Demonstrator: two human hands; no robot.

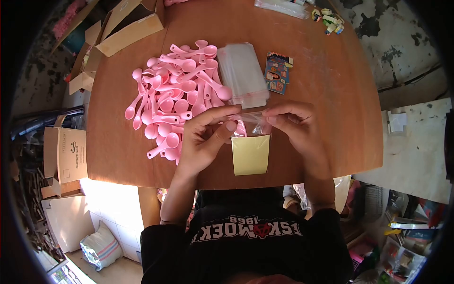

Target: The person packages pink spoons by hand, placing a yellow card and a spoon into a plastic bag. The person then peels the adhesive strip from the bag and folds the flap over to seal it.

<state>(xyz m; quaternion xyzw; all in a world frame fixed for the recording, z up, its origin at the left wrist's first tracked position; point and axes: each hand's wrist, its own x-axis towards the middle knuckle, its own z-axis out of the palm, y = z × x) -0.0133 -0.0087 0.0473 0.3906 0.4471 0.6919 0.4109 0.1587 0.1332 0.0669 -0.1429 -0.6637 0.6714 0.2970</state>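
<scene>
Both my hands are over the near part of the table, at the top of a small clear plastic bag [257,127]. My left hand [204,137] pinches the left side of its opening between thumb and fingers. At the right upper edge, the fingertips of my right hand [295,125] are closed on the plastic. Inside the bag show part of a pink spoon [240,127] and a plain yellow card [250,156] below it. Beside my left hand lies a big heap of pink spoons [175,90]. A stack of clear plastic bags [243,75] rests just beyond my hands.
Printed cards [277,71] lie right of the bag stack. Small colourful pieces [332,22] and more clear plastic [283,7] are at the far side of the brown table [331,80]. An open cardboard box [132,31] stands at the far left.
</scene>
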